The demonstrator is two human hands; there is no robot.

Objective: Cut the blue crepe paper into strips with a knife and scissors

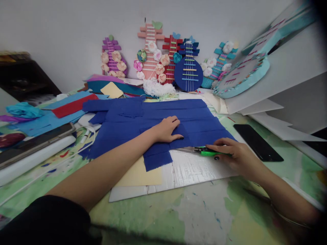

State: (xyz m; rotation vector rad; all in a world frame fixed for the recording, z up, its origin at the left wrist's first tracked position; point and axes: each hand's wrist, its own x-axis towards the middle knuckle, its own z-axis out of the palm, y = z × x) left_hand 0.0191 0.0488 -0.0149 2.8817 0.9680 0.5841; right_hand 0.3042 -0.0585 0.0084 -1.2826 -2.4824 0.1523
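Note:
My left hand lies on blue crepe paper, thumb apart from the fingers, pressing on a smaller folded blue piece. That piece hangs past the near edge of the large sheet. In my right hand is a green utility knife with a black part by its blade. Its thin blade points left along the near edge of the blue paper. Beneath the paper lies a white board, with a pale yellow sheet partly under my left forearm.
Several decorated lute-shaped crafts lean on the wall. A black phone lies at right, near white boards. At left are coloured paper strips, another phone and a white cable. White yarn sits behind.

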